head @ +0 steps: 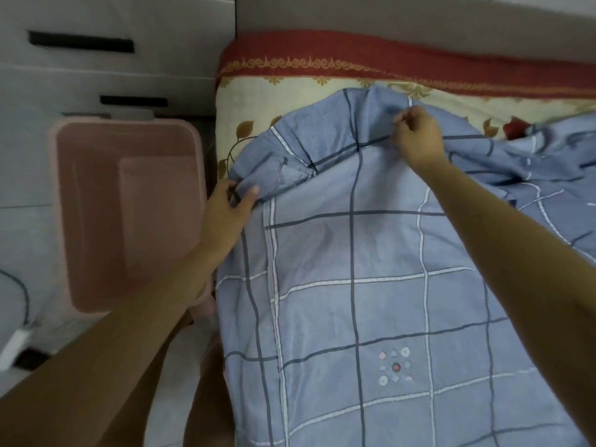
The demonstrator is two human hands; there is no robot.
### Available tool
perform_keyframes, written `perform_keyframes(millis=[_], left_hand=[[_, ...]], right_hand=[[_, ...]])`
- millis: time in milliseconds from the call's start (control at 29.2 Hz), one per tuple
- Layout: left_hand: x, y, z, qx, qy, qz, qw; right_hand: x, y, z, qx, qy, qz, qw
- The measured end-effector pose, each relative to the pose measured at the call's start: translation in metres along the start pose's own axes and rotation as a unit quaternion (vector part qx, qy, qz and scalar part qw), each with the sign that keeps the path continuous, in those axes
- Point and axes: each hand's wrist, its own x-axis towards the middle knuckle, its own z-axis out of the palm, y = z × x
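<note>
- A white adapter with a dark cable lies on the floor at the far left.
- A white drawer unit with dark slot handles stands behind a pink bin.
- The pink plastic bin sits on the floor just beside the bed. A paler rectangle shows inside it; whether that is a folded item or the bin's own base cannot be told.
- The left hand grips the left edge of the blue checked cover, thumb on top, fingers curled beneath.
- The cover lies spread over the bed, from the near edge to the far end, and bunches at the right.
- The right hand pinches a fold near the cover's far edge.
- The cream bed sheet, with leaf print and red band, shows beyond the cover.
</note>
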Motion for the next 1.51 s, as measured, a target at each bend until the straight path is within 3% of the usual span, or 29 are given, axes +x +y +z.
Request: perform_keyframes(millis=[69, 137, 240, 343, 480, 583, 823, 960, 1028, 1097, 1165, 1268, 1337, 1440, 1508], left_hand=[[-0.001, -0.001, -0.001, 0.02, -0.009, 0.025, 0.999], [0.002, 0.0, 0.0, 0.03, -0.012, 0.055, 0.998], [0.005, 0.009, 0.007, 0.081, 0.005, 0.1, 0.992], [0.007, 0.021, 0.014, 0.136, 0.066, 0.086, 0.985], [0.012, 0.038, 0.012, 0.108, 0.138, 0.047, 0.984], [0.023, 0.028, 0.005, 0.041, 0.175, -0.019, 0.984], [0.041, 0.016, -0.011, 0.055, 0.154, -0.052, 0.985], [0.044, 0.018, -0.004, -0.018, 0.125, -0.055, 0.99], [0.047, 0.018, -0.001, -0.006, 0.069, -0.044, 0.997], [0.051, 0.019, 0.003, 0.029, 0.057, 0.002, 0.998], [0.05, 0.027, 0.01, 0.038, 0.079, 0.054, 0.995], [0.048, 0.038, 0.018, 0.046, 0.079, 0.102, 0.991], [0.047, 0.042, 0.016, 0.064, 0.119, 0.118, 0.984], [0.05, 0.041, 0.001, 0.037, 0.194, 0.083, 0.977], [0.056, 0.033, -0.011, 0.032, 0.199, 0.036, 0.979]], right_hand=[[-0.002, 0.0, 0.013, -0.001, -0.117, 0.031, 0.993], [-0.013, 0.004, 0.024, -0.103, -0.223, 0.006, 0.969], [-0.032, 0.005, 0.026, -0.127, -0.209, -0.053, 0.968], [-0.05, 0.002, 0.015, -0.002, -0.172, -0.021, 0.985], [-0.064, 0.021, 0.007, -0.076, -0.346, 0.063, 0.933], [-0.06, 0.043, 0.009, -0.169, -0.356, 0.006, 0.919], [-0.045, 0.022, -0.014, -0.047, -0.423, 0.013, 0.905], [-0.028, 0.014, -0.029, -0.091, -0.459, -0.023, 0.884], [-0.013, 0.008, -0.035, -0.116, -0.415, -0.037, 0.901], [0.009, 0.007, -0.038, -0.149, -0.278, -0.083, 0.945], [0.03, 0.004, -0.039, -0.234, -0.169, -0.127, 0.949], [0.052, 0.003, -0.03, -0.273, -0.135, -0.119, 0.945], [0.059, 0.003, -0.019, -0.278, -0.115, -0.093, 0.949], [0.06, 0.0, 0.001, -0.247, -0.096, -0.1, 0.959], [0.053, -0.002, 0.013, -0.201, -0.052, -0.117, 0.971]])
